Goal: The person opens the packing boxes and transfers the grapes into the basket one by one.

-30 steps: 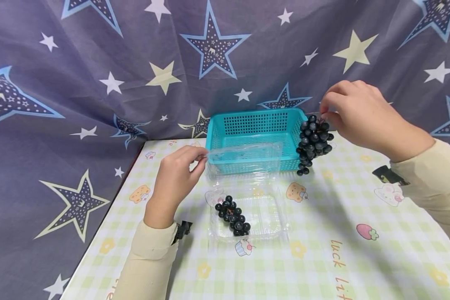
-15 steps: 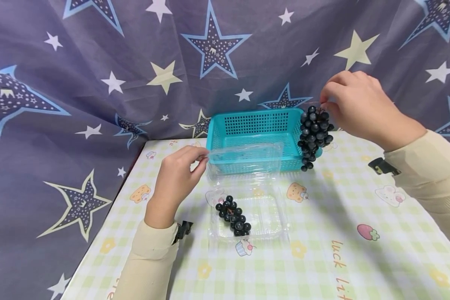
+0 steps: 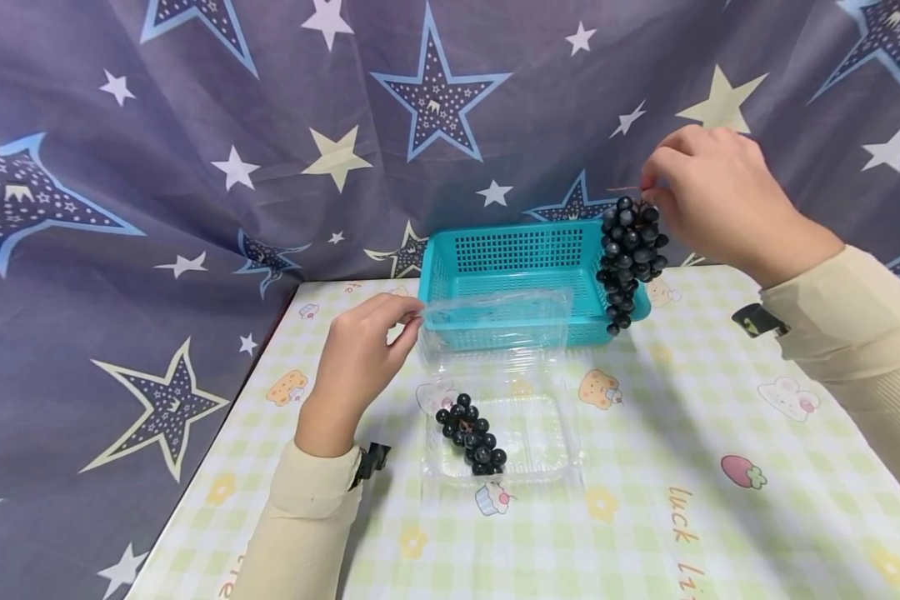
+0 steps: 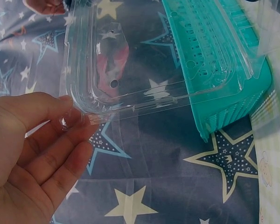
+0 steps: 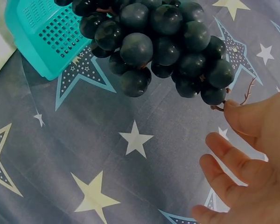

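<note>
My right hand [image 3: 720, 196] pinches the stem of a bunch of dark grapes [image 3: 630, 254], which hangs down in front of the right end of a teal plastic basket [image 3: 517, 242]. In the right wrist view the thumb sits at the brown stem [image 5: 218, 108], above the grapes [image 5: 165, 49]. With thumb and fingertips, my left hand [image 3: 363, 358] pinches the left corner of the raised lid [image 4: 144, 105] of a clear plastic clamshell box [image 3: 573, 442]. A smaller bunch of dark grapes [image 3: 471, 437] lies in the left part of the box's base.
The table has a green checked cloth [image 3: 645, 517] with printed cartoons. Directly behind it hangs a dark star-patterned curtain [image 3: 270, 108]. The teal basket stands at the table's back, behind the raised lid, which overlaps its front wall in the head view.
My right hand has risen, lifting the hanging grape bunch higher beside the basket's right end. The left hand stays at the lid's corner. The head view has shifted slightly.
</note>
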Tool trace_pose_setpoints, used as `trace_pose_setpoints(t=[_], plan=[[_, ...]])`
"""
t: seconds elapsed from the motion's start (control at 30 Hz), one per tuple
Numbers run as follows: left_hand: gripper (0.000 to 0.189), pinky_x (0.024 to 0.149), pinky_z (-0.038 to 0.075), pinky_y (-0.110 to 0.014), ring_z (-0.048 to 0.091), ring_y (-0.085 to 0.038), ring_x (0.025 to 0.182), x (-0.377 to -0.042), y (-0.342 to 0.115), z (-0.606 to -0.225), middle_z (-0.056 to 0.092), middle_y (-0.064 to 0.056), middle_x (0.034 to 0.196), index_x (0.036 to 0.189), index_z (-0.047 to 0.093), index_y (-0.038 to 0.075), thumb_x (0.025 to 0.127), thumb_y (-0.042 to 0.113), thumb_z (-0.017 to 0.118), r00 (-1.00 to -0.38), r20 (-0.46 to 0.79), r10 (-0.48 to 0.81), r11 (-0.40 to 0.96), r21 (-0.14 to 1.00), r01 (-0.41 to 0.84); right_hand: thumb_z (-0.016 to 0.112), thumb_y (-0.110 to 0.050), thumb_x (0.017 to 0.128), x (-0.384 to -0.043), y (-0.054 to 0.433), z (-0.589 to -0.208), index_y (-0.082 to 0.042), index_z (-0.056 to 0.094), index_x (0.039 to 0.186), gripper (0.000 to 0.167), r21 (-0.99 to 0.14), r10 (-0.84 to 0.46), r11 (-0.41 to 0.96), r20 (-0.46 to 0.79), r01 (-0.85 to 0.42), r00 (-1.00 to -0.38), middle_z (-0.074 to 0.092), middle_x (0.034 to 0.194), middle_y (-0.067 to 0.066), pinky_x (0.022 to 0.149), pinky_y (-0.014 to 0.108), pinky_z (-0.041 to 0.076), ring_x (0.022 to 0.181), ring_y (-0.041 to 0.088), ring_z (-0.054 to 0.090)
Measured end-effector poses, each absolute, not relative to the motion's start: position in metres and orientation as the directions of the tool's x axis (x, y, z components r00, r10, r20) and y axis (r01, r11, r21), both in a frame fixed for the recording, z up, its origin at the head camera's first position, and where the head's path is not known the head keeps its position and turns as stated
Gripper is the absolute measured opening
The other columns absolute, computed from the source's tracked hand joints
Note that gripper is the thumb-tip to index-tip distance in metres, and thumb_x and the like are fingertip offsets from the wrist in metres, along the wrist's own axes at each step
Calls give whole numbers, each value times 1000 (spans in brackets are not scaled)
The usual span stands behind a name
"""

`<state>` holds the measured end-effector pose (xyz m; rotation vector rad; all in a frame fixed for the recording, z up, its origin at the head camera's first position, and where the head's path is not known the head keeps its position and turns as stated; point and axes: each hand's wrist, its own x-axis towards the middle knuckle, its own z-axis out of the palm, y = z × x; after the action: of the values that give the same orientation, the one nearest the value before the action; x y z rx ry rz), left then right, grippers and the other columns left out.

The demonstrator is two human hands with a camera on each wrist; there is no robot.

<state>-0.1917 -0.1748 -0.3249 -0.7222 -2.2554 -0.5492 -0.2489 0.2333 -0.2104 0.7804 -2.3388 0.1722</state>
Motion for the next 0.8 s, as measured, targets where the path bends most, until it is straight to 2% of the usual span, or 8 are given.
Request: trace_pose_setpoints(t=[0.2, 0.57, 0.8], plan=[[11, 77, 59, -36, 71, -15, 86, -193, -176, -326, 76, -1, 95, 103, 78, 12, 93, 9, 75, -598, 727, 337, 753, 172, 635, 65, -1, 94, -255, 229, -207, -3, 70, 97, 6, 60, -466, 831, 616, -552, -635, 65, 114, 23, 84, 69, 40, 100, 49, 55], [11, 76, 59, -37, 72, -15, 86, -191, -175, -325, 76, -1, 95, 104, 78, 11, 93, 9, 75, -596, 728, 337, 751, 174, 637, 62, -4, 96, -261, 224, -220, -5, 70, 100, 9, 26, -451, 854, 533, -519, -716, 62, 119, 24, 99, 70, 36, 108, 49, 52], [11, 76, 59, -37, 72, -15, 86, -189, -174, -324, 76, -1, 95, 103, 78, 11, 93, 8, 75, -598, 728, 335, 749, 179, 638, 63, -5, 96, -261, 222, -229, -6, 71, 99, 9, 25, -464, 848, 517, -529, -719, 62, 119, 23, 97, 69, 36, 106, 48, 51]])
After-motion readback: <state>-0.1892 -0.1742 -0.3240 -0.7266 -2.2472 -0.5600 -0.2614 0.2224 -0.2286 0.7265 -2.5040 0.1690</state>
